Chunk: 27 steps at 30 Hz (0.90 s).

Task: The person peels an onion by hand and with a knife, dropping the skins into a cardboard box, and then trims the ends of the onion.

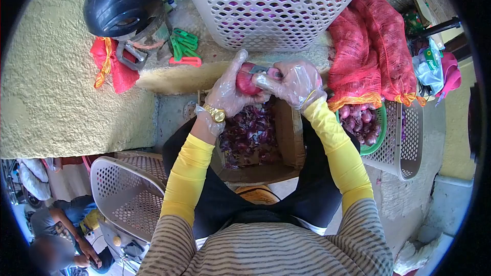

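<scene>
In my left hand (229,92), gloved in clear plastic, sits a red onion (245,78), with the fingers wrapped round it. My right hand (299,79), also gloved, is closed at the onion's right side, its thumb pointing to the onion. A short grey metal blade (261,69) shows between the two hands, seemingly gripped by the right; its handle is hidden by the fingers. Below both hands, between my knees, stands a cardboard box (290,138) holding loose purple onion skins (250,135).
Ahead on a ledge stands a large white perforated basket (276,10). Red mesh sacks of onions (358,51) lie right, above a green basket (379,140) of onions. Green clips (184,43) and a dark helmet (120,5) are left. Behind-left are another basket (128,184) and a seated person (66,225).
</scene>
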Available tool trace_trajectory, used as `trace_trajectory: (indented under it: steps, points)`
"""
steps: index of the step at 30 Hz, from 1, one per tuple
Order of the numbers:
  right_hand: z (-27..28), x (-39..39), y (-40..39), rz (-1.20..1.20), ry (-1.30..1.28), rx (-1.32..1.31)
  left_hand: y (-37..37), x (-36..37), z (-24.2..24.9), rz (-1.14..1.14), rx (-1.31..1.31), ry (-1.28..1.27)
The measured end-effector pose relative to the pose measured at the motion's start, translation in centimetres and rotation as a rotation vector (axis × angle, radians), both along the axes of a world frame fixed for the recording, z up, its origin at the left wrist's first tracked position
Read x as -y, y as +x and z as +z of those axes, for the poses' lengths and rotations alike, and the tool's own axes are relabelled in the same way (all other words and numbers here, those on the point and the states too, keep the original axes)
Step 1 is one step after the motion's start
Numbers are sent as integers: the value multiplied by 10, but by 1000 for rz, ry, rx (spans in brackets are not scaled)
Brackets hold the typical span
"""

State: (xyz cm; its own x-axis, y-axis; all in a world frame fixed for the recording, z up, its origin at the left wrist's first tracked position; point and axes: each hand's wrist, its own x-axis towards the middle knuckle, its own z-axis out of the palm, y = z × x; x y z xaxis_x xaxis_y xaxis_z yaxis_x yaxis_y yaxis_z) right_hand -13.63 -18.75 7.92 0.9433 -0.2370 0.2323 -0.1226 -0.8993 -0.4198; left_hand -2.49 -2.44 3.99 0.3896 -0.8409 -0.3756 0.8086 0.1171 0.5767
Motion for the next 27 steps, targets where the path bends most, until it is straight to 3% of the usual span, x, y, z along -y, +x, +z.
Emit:
trace_trajectory:
  steps: [6, 11, 12, 14, 17, 21, 25, 27]
  points:
    - [-18, -2, 5, -50, 150, -107, -12, 7, 10, 259, 124, 95]
    - [-25, -9, 4, 67, 494, -5, 2, 7, -1, 381, 200, 98]
    - [-19, -9, 2, 69, 494, -5, 6, 5, -2, 402, 175, 107]
    - [-1, -6, -3, 121, 260, -203, 11, -1, -4, 398, 140, 95]
    - [-28, 1, -2, 214, 143, -109, 25, -7, -26, 377, 14, 18]
    - [-24, -5, -3, 160, 268, -132, 27, -13, -22, 305, -133, -78]
    - [-2, -6, -4, 215, 147, -176, 26, -9, -19, 329, -183, -125]
    - [-3, -6, -3, 240, 148, -224, 16, -6, -8, 453, -116, -50]
